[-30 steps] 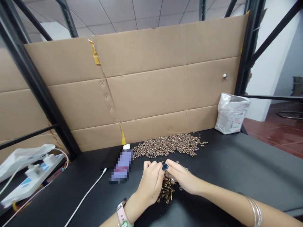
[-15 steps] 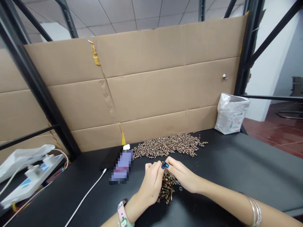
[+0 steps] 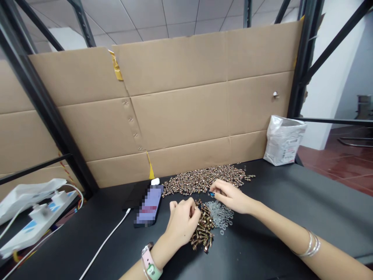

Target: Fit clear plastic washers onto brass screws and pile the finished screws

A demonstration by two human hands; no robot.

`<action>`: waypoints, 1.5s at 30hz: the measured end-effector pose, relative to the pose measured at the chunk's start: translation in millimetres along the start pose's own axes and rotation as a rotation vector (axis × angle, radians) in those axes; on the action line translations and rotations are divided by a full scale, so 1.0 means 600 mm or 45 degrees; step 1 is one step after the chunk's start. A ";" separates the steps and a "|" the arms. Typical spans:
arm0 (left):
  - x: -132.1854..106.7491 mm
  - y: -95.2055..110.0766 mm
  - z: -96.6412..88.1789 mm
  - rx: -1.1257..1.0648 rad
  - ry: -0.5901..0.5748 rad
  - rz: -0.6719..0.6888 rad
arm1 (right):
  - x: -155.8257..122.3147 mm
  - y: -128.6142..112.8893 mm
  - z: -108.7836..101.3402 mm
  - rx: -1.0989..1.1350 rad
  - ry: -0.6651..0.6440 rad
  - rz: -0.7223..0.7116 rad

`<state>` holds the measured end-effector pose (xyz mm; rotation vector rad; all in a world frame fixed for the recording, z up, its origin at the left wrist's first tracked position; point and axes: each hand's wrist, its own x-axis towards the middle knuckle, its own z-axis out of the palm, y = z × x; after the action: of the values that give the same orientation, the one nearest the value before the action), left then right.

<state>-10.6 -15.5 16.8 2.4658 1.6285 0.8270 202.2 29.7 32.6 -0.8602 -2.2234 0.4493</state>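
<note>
On your black table [image 3: 279, 202], the big heap of copper-coloured screws [image 3: 201, 181] lies behind a smaller screw pile [image 3: 202, 229] with clear washers [image 3: 220, 216] just beside it; your left hand [image 3: 182, 221] curls narrowly against that pile, your right hand [image 3: 231, 196] pinches narrowly at the heap's edge, and what either holds cannot be told.

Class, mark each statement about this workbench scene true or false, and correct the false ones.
1. The left hand lies against a small pile of screws. True.
2. The right hand wears a pink watch. False: the watch is on the left wrist; the right forearm has bangles.
3. Clear washers lie to the right of the small pile in this view. True.
4. The white plastic bag lies flat at the near edge of the table. False: it stands upright at the far right, against the cardboard wall.
</note>
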 end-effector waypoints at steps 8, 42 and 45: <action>0.001 -0.005 0.004 0.061 0.034 -0.077 | 0.015 0.048 0.037 -0.404 0.153 0.004; -0.002 0.010 -0.026 0.096 0.052 0.404 | 0.004 -0.039 0.044 0.952 -0.147 0.379; -0.004 0.013 -0.025 0.117 0.032 0.423 | 0.000 -0.043 0.063 0.879 -0.189 0.400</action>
<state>-12.2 -24.3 31.4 2.8503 1.3074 0.8358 163.3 8.6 20.0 -0.8005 -1.8448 1.3678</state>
